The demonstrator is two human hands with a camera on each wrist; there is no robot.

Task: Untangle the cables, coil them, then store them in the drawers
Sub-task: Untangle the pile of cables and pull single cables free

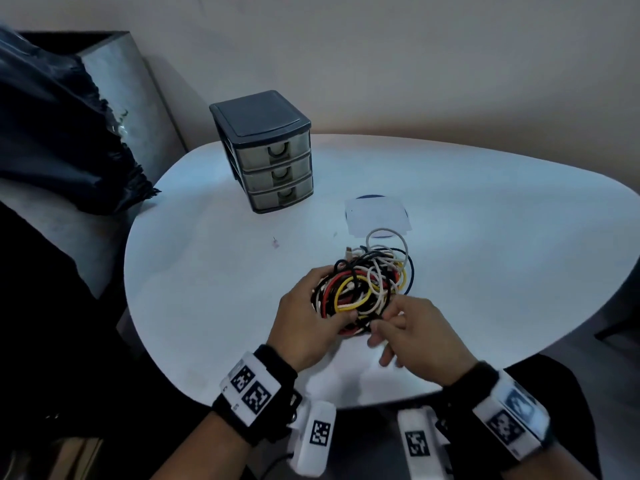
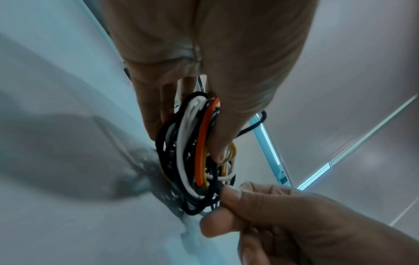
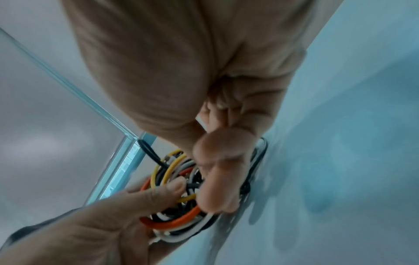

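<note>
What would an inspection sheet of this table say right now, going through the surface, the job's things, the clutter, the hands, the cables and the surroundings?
Surface: white rounded table, mostly bare.
Job's things: grey three-drawer unit at the far left of the table, all three drawers shut.
Clutter: white card beyond the bundle, over a dark round thing; a tiny object too small to identify.
Hands: left hand grips the side of the cable bundle; right hand pinches a strand at its near edge.
Cables: cable bundle still one tangle of black, white, yellow, red and orange strands; none coiled.
Surroundings: dark bag on a grey ledge to the left; plain wall behind.
</note>
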